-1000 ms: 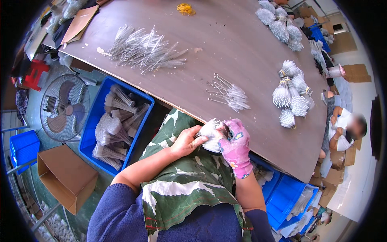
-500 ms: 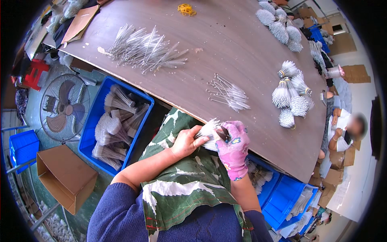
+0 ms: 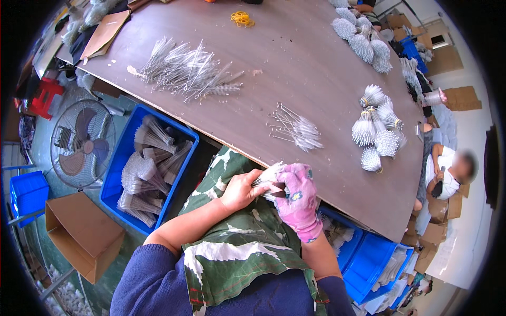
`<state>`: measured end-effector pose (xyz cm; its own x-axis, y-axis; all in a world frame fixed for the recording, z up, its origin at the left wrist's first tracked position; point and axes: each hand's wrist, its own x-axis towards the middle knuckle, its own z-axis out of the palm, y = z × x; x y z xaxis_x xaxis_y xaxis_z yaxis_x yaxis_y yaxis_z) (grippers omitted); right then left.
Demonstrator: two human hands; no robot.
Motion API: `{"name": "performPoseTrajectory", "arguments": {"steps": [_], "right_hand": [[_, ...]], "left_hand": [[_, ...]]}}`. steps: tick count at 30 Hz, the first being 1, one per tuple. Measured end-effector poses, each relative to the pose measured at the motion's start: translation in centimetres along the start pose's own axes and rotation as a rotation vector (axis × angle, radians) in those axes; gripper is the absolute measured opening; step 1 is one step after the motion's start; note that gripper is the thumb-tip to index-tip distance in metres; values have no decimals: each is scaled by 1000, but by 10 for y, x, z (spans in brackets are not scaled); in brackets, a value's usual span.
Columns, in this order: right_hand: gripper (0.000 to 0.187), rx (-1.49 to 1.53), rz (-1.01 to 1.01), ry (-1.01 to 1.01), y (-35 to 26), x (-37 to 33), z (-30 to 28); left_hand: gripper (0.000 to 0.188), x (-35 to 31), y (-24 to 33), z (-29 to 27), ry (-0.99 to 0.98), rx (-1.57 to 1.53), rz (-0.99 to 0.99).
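Observation:
My bare left hand [image 3: 242, 190] grips a bundle of thin wire brushes [image 3: 270, 175] with white bristles, held over my lap at the table's edge. Opposite it, my right hand [image 3: 298, 197], in a pink flowered glove, closes its fingers round the other side of the bundle. A small dark brown piece [image 3: 278, 189] shows between the gloved thumb and fingers; its kind is unclear. Just beyond my hands, a small group of loose wire brushes [image 3: 298, 129] with looped ends lies on the table. Farther left is a larger loose pile of wire brushes [image 3: 190, 71].
Tied brush bundles [image 3: 377, 126] sit at the right of the brown table [image 3: 295, 58], with yellow rubber bands [image 3: 242, 19] at the far side. A blue crate [image 3: 192, 152] of bundles, a fan [image 3: 83, 145] and a carton [image 3: 79, 226] stand left. Blue bins [image 3: 363, 263] stand right; a person [image 3: 448, 174] sits beyond.
My gloved right hand has shifted slightly left and lower, its fingers now more over the bundle. The left hand keeps its grip. The whole view has shifted a little.

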<state>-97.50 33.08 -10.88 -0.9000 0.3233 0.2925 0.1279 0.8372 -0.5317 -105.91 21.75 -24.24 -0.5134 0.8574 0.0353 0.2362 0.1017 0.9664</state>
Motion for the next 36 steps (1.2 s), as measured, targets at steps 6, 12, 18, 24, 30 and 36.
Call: {"name": "performPoseTrajectory", "arguments": {"steps": [6,12,18,24,30,36], "right_hand": [[10,345,276,604,29,21,-38],[11,673,901,570,91,10,-2],[8,756,659,253,42,-6,-2],[13,264,393,81,27,-19,1],[15,59,210,-5,29,-18,6],[20,167,247,-96,38,-17,6]], "left_hand": [[37,0,8,-7,-63,54,-37],[38,4,6,-6,-90,-3,-35],[39,2,2,-6,-100,5,-45],[40,3,4,-6,-106,-21,-27],[42,-1,-3,-6,-112,28,-13],[41,1,1,-7,-120,44,-7]]}}
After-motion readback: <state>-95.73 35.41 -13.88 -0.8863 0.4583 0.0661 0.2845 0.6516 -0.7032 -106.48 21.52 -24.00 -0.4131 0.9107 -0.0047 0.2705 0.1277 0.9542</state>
